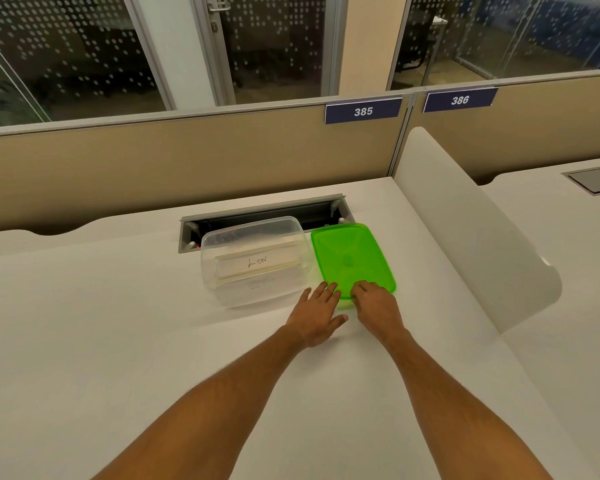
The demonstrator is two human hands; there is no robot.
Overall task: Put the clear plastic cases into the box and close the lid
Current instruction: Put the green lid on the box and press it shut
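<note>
A clear plastic box (pixel 222 289) stands open on the white desk. Inside it lie clear plastic cases (pixel 257 263), the top one with a handwritten label. A green lid (pixel 349 254) lies flat on the desk just right of the box. My left hand (pixel 317 315) rests flat at the lid's near left corner, fingers spread and touching its edge. My right hand (pixel 376 306) has its fingers curled over the lid's near edge; whether it grips the lid I cannot tell.
An open cable tray (pixel 267 211) is sunk in the desk behind the box. A beige partition (pixel 187 161) with number plates 385 and 386 runs along the back. A white curved divider (pixel 465 230) stands at the right.
</note>
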